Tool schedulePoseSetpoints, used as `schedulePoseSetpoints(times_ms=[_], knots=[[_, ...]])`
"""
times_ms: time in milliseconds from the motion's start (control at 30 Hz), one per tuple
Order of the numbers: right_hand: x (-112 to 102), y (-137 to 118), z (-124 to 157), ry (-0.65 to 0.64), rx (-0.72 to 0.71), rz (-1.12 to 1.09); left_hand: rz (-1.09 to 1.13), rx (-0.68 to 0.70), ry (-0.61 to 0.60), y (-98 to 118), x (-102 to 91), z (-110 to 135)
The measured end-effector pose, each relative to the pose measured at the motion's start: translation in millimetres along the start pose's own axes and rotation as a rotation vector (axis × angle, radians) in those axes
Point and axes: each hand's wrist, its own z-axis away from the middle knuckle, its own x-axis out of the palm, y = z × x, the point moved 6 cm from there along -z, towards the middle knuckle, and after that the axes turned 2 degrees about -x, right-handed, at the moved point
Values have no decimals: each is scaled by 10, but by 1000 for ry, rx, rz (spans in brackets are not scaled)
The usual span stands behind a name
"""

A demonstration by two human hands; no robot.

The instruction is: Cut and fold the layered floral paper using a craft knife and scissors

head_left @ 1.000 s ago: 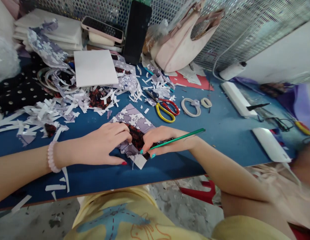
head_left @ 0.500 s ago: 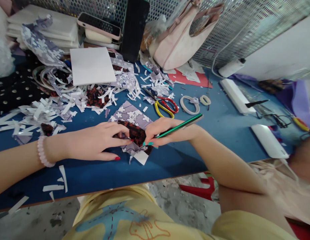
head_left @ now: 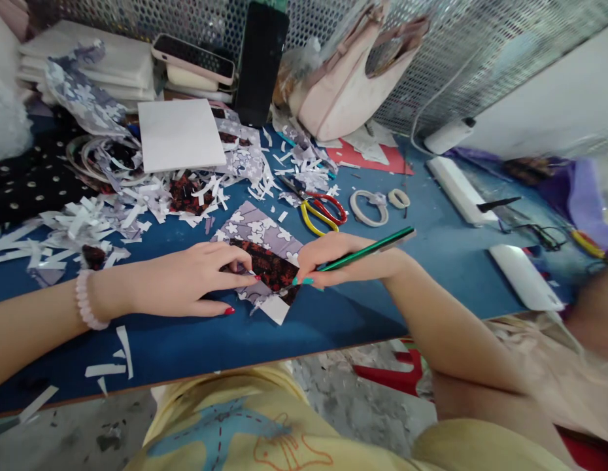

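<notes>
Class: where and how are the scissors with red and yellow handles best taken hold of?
Probably by the handle loops of the scissors, coming from the person's near side: the loops face that way, while the blades point away and leftward, among cut scraps.

The table (head_left: 196,353) has a blue top. In its near middle lies a purple piece of floral fabric (head_left: 257,226), set at an angle. To the left of it, a broad heap of white paper strips (head_left: 76,219) is spread, mixed with fabric scraps, and a few loose strips (head_left: 105,370) lie by the near left edge. A black dotted cloth (head_left: 32,180) lies at the far left. Beyond the floral fabric are scissors (head_left: 318,212) with one red and one yellow handle; right of them, a pale ring (head_left: 355,209) and a smaller ring (head_left: 392,196). Farther, there is a red sheet (head_left: 398,162). On the right lie a long white box-like object (head_left: 456,186) and a rounded white device (head_left: 524,278).
</notes>
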Motion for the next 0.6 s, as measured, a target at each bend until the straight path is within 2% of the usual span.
schedulePoseSetpoints(times_ms=[67, 167, 267, 400, 600], knots=[[-20, 52, 94, 57, 7, -40, -7, -2, 19, 24, 6, 1], [-48, 122, 242, 214, -40, -136, -31, -37, 60, 108, 34, -2], [2, 178, 322, 334, -67, -212, -101, -78, 87, 225, 76, -1], [151, 195, 274, 346, -75, -263, -105, -17, 46, 353, 110, 7], [239, 95, 119, 305, -159, -195, -87, 36, 7, 354, 78, 22]])
